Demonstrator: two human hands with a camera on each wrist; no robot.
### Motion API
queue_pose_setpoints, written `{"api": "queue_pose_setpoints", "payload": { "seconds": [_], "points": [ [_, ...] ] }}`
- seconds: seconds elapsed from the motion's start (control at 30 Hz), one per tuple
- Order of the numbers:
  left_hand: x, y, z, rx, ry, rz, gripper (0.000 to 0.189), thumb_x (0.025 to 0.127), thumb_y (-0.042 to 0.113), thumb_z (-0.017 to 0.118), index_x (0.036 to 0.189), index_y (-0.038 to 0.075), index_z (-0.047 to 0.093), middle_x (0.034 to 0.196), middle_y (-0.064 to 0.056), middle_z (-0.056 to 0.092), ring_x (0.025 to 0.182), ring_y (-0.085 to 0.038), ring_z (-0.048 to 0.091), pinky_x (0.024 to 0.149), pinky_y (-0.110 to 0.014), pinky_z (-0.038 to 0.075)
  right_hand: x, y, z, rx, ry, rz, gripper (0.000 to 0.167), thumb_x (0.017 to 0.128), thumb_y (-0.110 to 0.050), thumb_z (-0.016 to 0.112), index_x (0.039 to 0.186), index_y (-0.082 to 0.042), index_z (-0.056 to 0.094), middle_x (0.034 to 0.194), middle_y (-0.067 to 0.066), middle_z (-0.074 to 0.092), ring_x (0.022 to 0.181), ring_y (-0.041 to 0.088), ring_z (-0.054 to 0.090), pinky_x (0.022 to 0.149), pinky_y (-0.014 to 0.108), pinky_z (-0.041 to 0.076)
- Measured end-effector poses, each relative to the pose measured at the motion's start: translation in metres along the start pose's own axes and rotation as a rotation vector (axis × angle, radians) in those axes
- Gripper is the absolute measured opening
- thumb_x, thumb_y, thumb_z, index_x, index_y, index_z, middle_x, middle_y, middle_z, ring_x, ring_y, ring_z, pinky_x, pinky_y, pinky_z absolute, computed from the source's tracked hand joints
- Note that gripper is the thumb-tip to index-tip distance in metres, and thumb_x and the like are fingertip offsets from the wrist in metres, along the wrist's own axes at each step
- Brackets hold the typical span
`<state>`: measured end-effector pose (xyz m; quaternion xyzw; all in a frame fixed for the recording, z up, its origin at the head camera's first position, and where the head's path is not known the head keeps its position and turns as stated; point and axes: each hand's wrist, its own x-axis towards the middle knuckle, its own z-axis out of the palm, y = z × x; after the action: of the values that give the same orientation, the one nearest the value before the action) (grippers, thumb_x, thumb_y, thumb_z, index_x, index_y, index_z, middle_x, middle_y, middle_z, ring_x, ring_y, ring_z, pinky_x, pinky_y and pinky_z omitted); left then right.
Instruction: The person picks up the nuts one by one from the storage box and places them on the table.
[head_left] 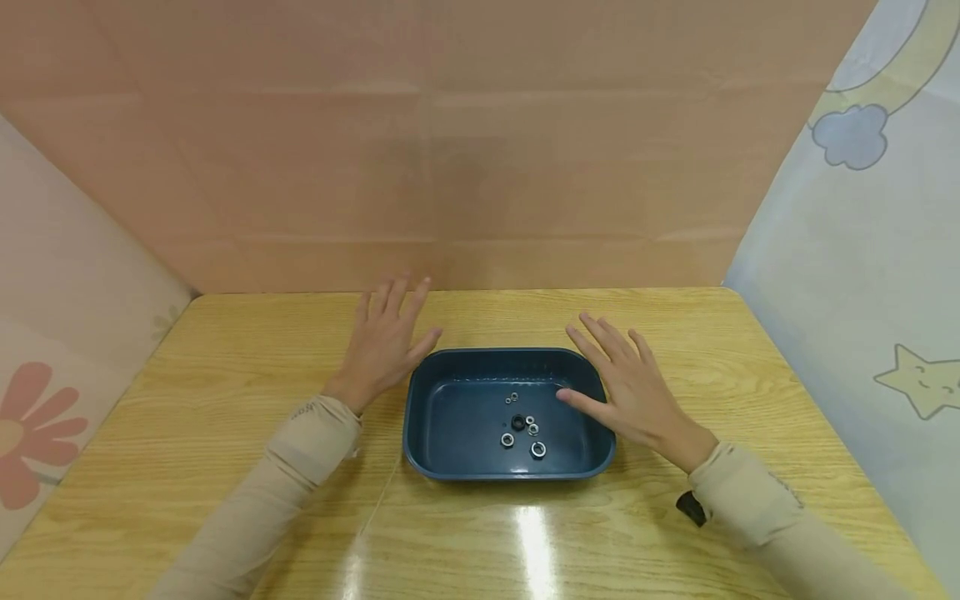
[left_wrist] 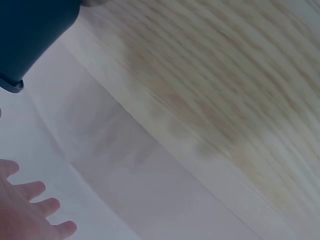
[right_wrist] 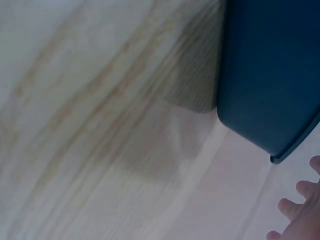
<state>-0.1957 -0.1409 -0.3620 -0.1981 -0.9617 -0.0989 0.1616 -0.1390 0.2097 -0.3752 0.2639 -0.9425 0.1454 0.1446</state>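
A dark blue rectangular tray [head_left: 457, 433] lies on the wooden table, with several metal nuts [head_left: 537, 450] of different sizes and one black nut [head_left: 518, 422] on its floor. My left hand [head_left: 382, 346] is spread above the table at the tray's left back corner, holding nothing. On the other side my right hand [head_left: 633, 392] is also spread, its thumb overlapping the tray's right part in the head view. In the left wrist view the tray's outer wall [left_wrist: 35, 35] shows above the left fingertips. The right wrist view has the tray's side [right_wrist: 270, 65] above the right fingertips.
A brownish-pink sheet [head_left: 465, 167] stands behind the table's back edge. Patterned panels flank the table, one with a flower [head_left: 37, 433], the other with a star [head_left: 918, 382]. A dark strap-like piece [head_left: 691, 508] shows at the right sleeve, and a thin pale line [head_left: 381, 500] runs down left of the tray.
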Motion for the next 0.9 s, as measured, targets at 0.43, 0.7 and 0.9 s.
{"api": "queue_pose_setpoints", "payload": {
  "seconds": [0.43, 0.7, 0.9],
  "points": [
    [-0.001, 0.01, -0.002, -0.016, 0.018, 0.048, 0.069, 0.099, 0.046, 0.051, 0.156, 0.015, 0.028, 0.16, -0.019, 0.028, 0.147, -0.042, 0.027, 0.119, -0.064, 0.021, -0.006, -0.005, 0.002, -0.005, -0.061, -0.032, 0.088, 0.087, -0.061, 0.063, 0.158, -0.022, 0.028, 0.164, 0.009, 0.026, 0.15, 0.037, 0.026, 0.116, 0.065, 0.019],
    [-0.001, 0.013, -0.001, -0.016, 0.024, 0.09, 0.07, 0.099, 0.043, 0.055, 0.156, 0.012, 0.03, 0.158, -0.021, 0.031, 0.147, -0.042, 0.027, 0.12, -0.059, 0.024, -0.007, -0.01, 0.004, 0.02, -0.091, -0.062, 0.084, 0.087, -0.058, 0.064, 0.156, -0.02, 0.033, 0.164, 0.008, 0.028, 0.15, 0.035, 0.026, 0.117, 0.064, 0.02],
    [-0.003, 0.018, -0.001, -0.03, 0.051, 0.131, 0.069, 0.097, 0.04, 0.059, 0.154, 0.01, 0.033, 0.156, -0.022, 0.035, 0.145, -0.042, 0.032, 0.118, -0.058, 0.029, -0.008, -0.014, 0.005, 0.052, -0.135, -0.08, 0.083, 0.089, -0.057, 0.063, 0.156, -0.019, 0.033, 0.164, 0.008, 0.026, 0.149, 0.037, 0.028, 0.117, 0.063, 0.02]
  ]
}}
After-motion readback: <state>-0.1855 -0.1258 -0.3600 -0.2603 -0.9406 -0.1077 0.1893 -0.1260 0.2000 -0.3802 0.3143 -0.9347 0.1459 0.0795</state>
